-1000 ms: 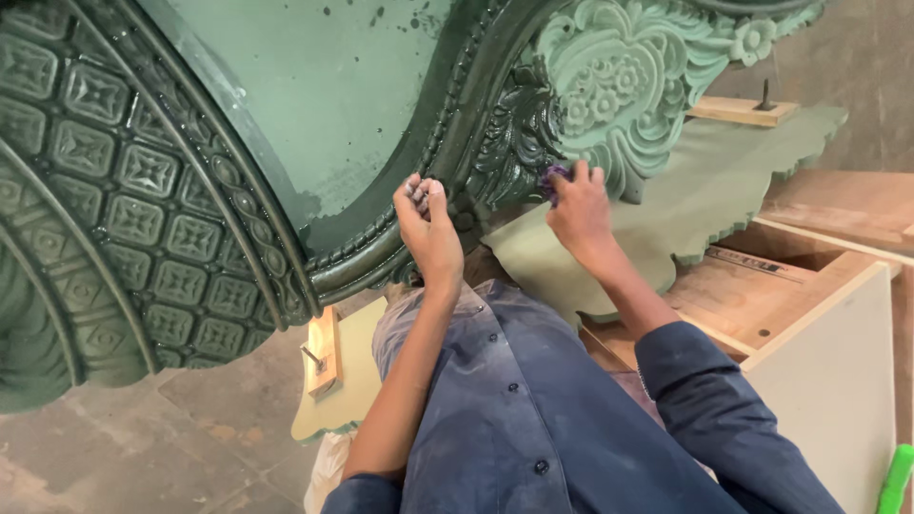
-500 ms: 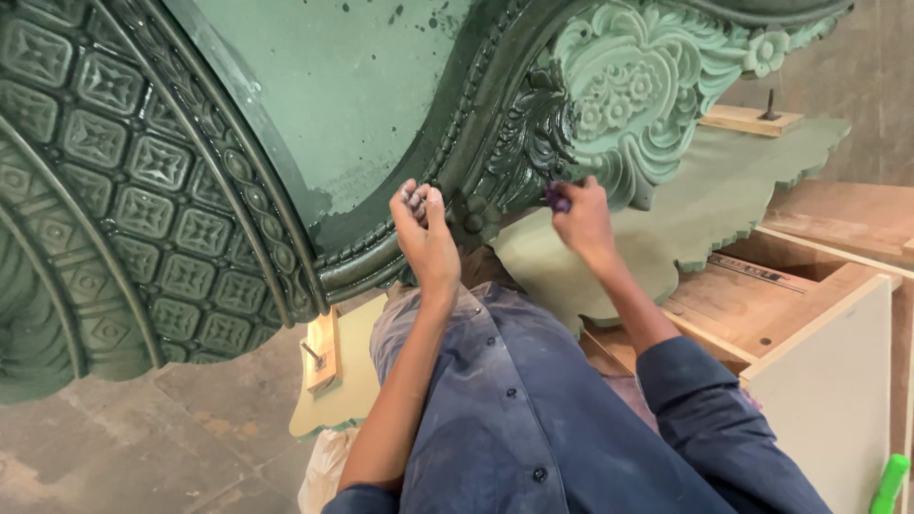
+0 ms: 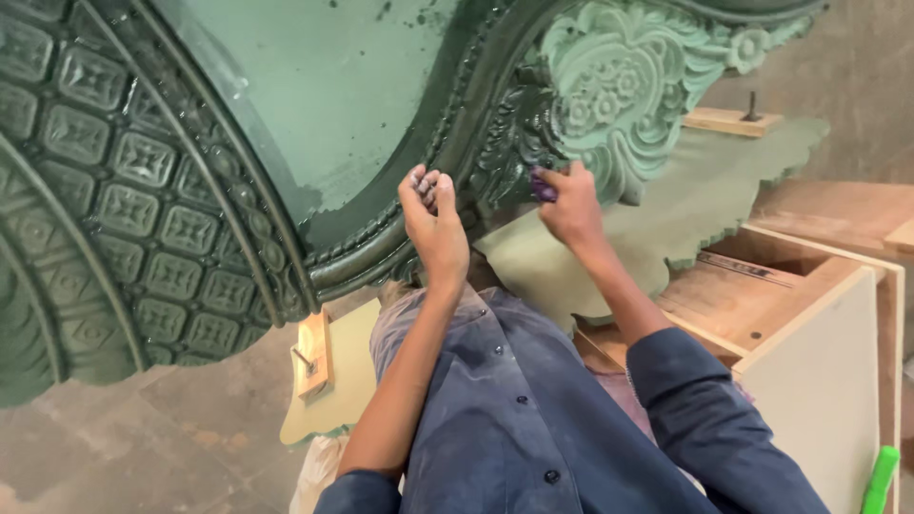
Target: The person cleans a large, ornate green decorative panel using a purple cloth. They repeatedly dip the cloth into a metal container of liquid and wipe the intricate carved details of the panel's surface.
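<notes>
right hand (image 3: 571, 205) pinches a small purple pad (image 3: 543, 186) (rub gently) on the ornate green carved panel (image 3: 619, 86); left hand (image 3: 433, 224), loosely curled and empty, steadies the panel's beaded rim.

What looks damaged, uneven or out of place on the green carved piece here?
The finish is uneven: the floral carving by the right hand is pale green, the surrounding frame dark. Dark specks dot the flat panel. The left hand shows paint-smudged fingertips. No breakage visible.

Single head view, close, looking down (slightly forward) over carved green panel (image 3: 143, 190)
</notes>
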